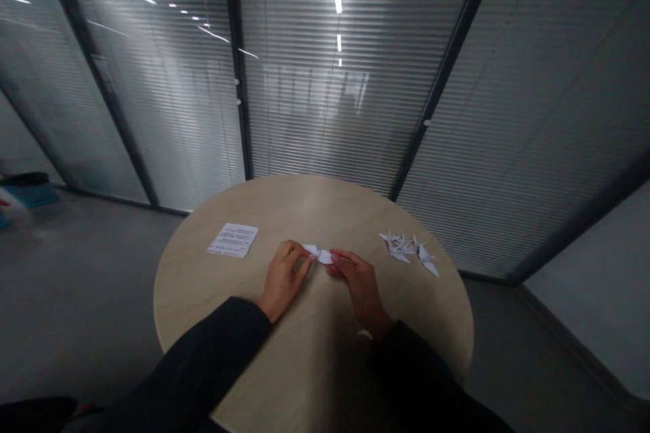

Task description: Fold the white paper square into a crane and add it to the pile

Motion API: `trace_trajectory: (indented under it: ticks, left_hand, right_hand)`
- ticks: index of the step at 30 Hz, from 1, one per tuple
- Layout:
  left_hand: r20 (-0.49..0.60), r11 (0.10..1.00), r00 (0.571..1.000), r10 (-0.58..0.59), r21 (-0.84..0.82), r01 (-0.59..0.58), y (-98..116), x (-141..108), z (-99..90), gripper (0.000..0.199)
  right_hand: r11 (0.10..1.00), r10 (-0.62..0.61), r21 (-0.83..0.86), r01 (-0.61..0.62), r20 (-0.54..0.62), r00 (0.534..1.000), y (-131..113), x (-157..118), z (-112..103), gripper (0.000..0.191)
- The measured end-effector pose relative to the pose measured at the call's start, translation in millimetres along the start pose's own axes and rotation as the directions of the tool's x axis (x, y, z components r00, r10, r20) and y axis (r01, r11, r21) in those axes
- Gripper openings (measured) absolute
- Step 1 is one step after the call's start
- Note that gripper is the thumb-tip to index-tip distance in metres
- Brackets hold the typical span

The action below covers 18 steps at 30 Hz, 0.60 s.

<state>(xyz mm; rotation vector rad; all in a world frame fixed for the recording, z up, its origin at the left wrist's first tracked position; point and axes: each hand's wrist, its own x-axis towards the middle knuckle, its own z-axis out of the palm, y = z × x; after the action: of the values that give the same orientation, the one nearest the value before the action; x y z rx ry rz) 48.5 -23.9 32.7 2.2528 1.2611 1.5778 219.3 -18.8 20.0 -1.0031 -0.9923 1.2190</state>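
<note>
A small piece of folded white paper (325, 256) is held between my two hands over the middle of the round table. My left hand (285, 277) pinches its left side between thumb and fingers. On the other side, my right hand (358, 283) grips the paper's right edge. The fingertips hide parts of the folds. To the right lies a small heap of folded paper cranes (401, 245) with pointed white tips. A stack of printed paper sheets (233, 240) rests on the left part of the table.
The round wooden table (309, 203) stands close to glass panels with blinds (330, 135). Dark frame posts divide the panels. A blue bin with a black rim (30, 191) is on the floor at the far left.
</note>
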Motion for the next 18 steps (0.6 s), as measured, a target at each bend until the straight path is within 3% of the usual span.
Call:
trace_trajectory:
  ticks: [5,12,15,18]
  left_hand:
    - [0.025,1.0,1.0,-0.007,0.002,0.007,3.2,1.3,-2.3,0.017]
    - [0.217,1.0,0.976,-0.003,-0.017,0.007,2.9,3.5,-4.4,0.022]
    - [0.252,0.992,0.967,-0.041,-0.105,0.07,0.9,4.5,-3.5,0.023]
    - [0.249,0.959,0.96,-0.129,-0.217,0.185,-2.1,4.9,-0.2,0.023]
  right_hand:
    - [0.999,0.026,-0.029,-0.025,0.037,0.999,-3.6,-2.4,1.5,0.037]
    - [0.98,0.034,-0.201,-0.007,0.133,0.991,-12.5,-2.2,-0.1,0.032]
    - [0.972,0.037,-0.234,0.022,0.242,0.97,-15.2,-3.1,-0.1,0.02]
    - [0.973,0.044,-0.229,0.013,0.242,0.969,-15.5,-5.1,0.5,0.022]
